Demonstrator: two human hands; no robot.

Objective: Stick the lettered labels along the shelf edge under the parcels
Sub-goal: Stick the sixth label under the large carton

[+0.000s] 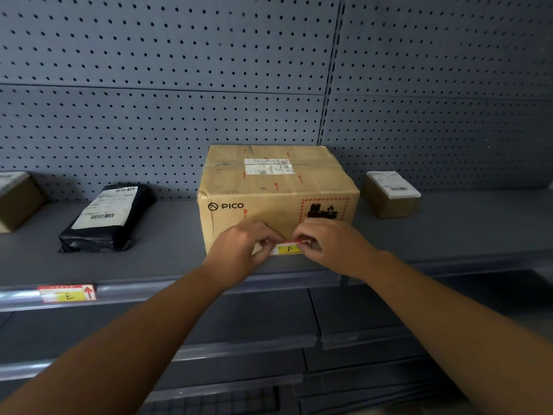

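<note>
- The F label [288, 248], yellow with a red strip on top, is held level in front of the lower face of the PICO box [276, 196], above the shelf edge [209, 287] and not yet on it
- Left hand [242, 248] pinches the label's left end, right hand [332, 245] pinches its right end; both have fingers curled round it
- The label's long axis runs left to right, parallel to the shelf edge, which lies below and nearer the person than the label; as I judge it, the coming move is down and towards the body, keeping it level under the box
- Both hands sit about equally near the edge, so neither leads
- The E label [68, 293] already sits on the edge, to the left, below the black parcel [104, 218]
- A small box [390, 193] stands to the right, another box [16, 199] is cut off at the left border
- Fingertips cover the label's ends, its backing or sticky side cannot be made out, and the forearms hide part of the shelf edge under the box
</note>
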